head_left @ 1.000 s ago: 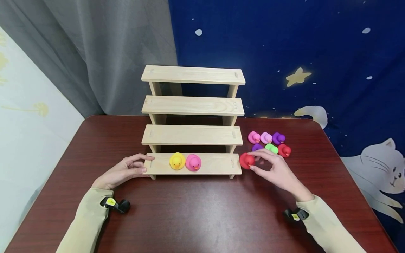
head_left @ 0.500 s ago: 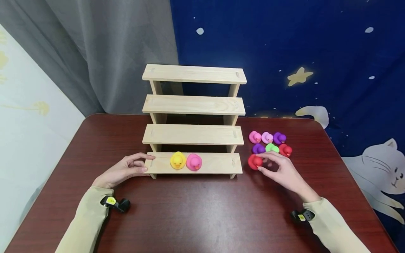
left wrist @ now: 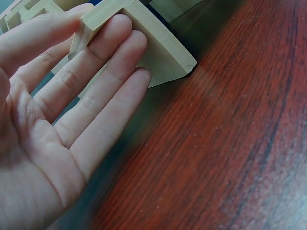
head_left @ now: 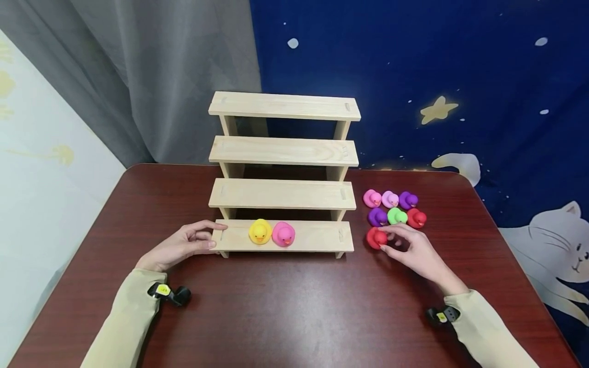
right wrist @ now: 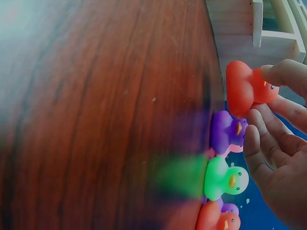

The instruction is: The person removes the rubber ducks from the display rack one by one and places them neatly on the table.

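My left hand (head_left: 181,245) grips the left end of the lowest step of a pale wooden four-step display stand (head_left: 282,194). In the left wrist view, its thumb (left wrist: 43,36) lies along the board's end and the other fingers sit at the underside. My right hand (head_left: 421,253) pinches a red rubber duck (head_left: 376,238) by its head between thumb and forefinger. This duck is just right of the stand, in front of a purple duck (head_left: 377,217). On the lowest step a yellow duck (head_left: 260,232) and a pink duck (head_left: 283,234) sit side by side.
Behind the held duck, rows of small ducks include a green one (head_left: 397,216), another red one (head_left: 416,218) and a pink one (head_left: 372,198). The dark red wooden table (head_left: 285,306) reaches back to a grey curtain (head_left: 193,66) and a blue starry cloth (head_left: 391,66).
My right hand has moved the red duck rightward, from beside the lowest step's end to in front of the other ducks. The left hand stays at the stand.
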{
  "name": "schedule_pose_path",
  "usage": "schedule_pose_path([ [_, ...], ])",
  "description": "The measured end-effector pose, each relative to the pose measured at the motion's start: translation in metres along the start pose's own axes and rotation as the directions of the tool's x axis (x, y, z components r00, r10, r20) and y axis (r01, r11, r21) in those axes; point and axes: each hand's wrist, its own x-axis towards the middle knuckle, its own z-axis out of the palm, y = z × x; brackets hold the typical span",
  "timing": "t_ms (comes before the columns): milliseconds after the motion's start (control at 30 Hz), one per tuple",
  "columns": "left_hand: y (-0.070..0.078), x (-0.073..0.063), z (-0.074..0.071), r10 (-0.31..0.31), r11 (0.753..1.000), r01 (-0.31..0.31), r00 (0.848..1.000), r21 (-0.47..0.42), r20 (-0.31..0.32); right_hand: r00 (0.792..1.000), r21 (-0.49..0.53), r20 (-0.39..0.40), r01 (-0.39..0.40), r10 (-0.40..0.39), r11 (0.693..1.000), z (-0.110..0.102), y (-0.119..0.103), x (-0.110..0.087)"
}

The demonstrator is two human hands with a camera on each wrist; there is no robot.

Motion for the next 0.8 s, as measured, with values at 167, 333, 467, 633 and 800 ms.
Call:
schedule_pose_path([
  [167, 0.0, 0.0, 0.0, -0.006, 1.0, 0.006, 1.0, 0.002, -0.005, 1.0, -0.011, 0.009, -0.025, 0.025, 1.0, -0.001, 0.005, -0.003],
  [333, 0.001, 0.0, 0.0, -0.018, 1.0, 0.018, 1.0, 0.017, -0.009, 1.0, -0.014, 0.008, -0.016, 0.016, 1.0, -0.002, 0.009, -0.006],
  [467, 0.0, 0.0, 0.0, -0.017, 1.0, 0.017, 1.0, 0.02, -0.011, 1.0, -0.023, -0.008, -0.009, 0.008, 1.0, -0.002, 0.015, -0.009],
  [633, 0.0, 0.0, 0.0, -0.015, 1.0, 0.015, 1.0, 0.02, -0.012, 1.0, -0.031, -0.011, -0.027, 0.026, 0.999, -0.002, 0.02, -0.01],
  [800, 0.0, 0.0, 0.0, -0.012, 1.0, 0.012, 1.0, 0.02, -0.009, 0.999, -0.036, -0.01, -0.045, 0.045, 0.998, -0.002, 0.021, -0.011],
])
